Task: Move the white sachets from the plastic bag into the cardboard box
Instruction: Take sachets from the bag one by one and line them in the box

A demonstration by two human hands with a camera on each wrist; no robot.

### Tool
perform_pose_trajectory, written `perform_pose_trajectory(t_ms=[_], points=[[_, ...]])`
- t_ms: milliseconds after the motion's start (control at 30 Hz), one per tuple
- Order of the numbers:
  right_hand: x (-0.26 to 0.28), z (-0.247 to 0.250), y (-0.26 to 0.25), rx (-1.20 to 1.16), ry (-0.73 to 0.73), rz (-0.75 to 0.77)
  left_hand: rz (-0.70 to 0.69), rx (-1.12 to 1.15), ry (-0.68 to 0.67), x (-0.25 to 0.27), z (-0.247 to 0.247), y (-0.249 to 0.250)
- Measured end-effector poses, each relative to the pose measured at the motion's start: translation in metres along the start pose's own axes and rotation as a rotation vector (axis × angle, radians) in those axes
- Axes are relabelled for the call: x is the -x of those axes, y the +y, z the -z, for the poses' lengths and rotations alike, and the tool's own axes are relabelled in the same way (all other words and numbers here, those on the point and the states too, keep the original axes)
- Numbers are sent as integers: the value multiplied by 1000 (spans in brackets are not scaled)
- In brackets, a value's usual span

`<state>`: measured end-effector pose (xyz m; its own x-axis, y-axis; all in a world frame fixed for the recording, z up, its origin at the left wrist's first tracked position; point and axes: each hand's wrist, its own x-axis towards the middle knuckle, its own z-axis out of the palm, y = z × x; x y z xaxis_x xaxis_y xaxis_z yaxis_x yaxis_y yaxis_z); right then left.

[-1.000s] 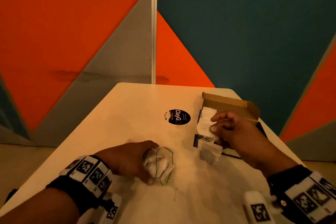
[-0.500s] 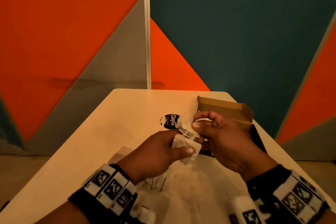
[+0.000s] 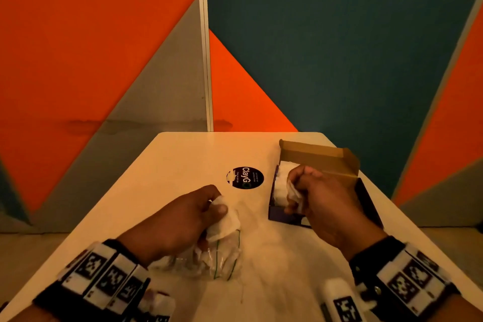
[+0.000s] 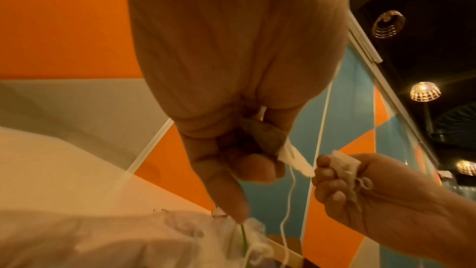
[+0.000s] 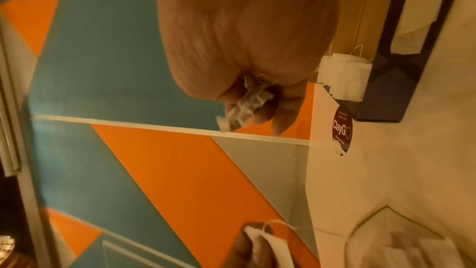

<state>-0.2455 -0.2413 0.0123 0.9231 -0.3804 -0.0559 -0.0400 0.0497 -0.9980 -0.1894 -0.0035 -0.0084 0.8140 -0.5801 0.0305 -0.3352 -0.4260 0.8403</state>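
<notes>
Right hand (image 3: 313, 196): fingers curled round a sachet (image 3: 292, 191), over the cardboard box (image 3: 318, 157), ready to drop.
Left hand (image 3: 183, 217): pinches another sachet (image 3: 224, 225) above the plastic bag (image 3: 219, 259), next in line.

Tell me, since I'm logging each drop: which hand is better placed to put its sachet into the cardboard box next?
Right. The right hand already holds its sachet over the cardboard box; the left hand holds its own above the plastic bag.

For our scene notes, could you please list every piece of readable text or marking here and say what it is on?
"ClayG": on the round black sticker on the table; its last character is cut off.
Smaller lines on the same sticker: too small to read.
Wristbands: black-and-white square marker patterns, no words.
Cardboard box: no readable print.
</notes>
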Motion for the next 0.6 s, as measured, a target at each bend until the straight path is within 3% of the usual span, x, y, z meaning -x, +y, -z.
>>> perform_pose_trajectory(t_ms=[67,300,400,600], points=[[5,-6,4,167,-43,23,-9,-171,16,-3,3,6],[12,-26,22,664,-501,286,-134,-532,95,-8,0,31],[10,-28,22,818,-510,401,-183,-609,77,-7,1,35],[-2,0,20,779,-419,345,-121,-708,97,1,30,19]])
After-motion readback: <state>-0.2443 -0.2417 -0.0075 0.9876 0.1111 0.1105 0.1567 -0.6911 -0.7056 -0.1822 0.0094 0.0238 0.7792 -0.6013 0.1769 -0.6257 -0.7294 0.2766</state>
